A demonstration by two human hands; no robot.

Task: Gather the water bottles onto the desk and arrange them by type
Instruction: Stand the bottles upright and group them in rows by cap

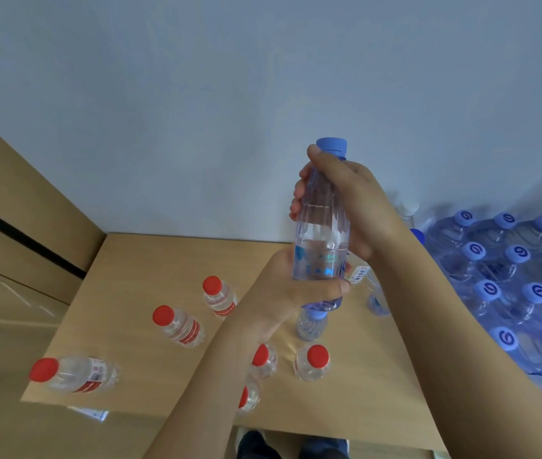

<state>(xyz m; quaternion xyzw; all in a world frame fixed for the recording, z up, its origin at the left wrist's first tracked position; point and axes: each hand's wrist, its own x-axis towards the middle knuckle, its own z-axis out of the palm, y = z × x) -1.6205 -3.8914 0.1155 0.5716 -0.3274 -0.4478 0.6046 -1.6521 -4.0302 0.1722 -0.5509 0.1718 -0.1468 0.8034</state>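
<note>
A clear blue-capped bottle (324, 233) is held upright in the air above the wooden desk (150, 263). My right hand (345, 193) grips its upper body just under the cap. My left hand (292, 286) wraps its lower labelled part from below. Several red-capped bottles stand on the desk: one at the back (218, 294), one left of the middle (180, 326), one at the front left corner (74, 374), and others (312, 361) near my left forearm. Another blue-capped bottle (311, 324) stands under the held one.
A shrink-wrapped pack of blue-capped bottles (508, 286) fills the right side. One more clear bottle (377, 299) stands behind my right forearm. A wooden cabinet (14, 207) flanks the desk on the left, and a pale wall rises behind it.
</note>
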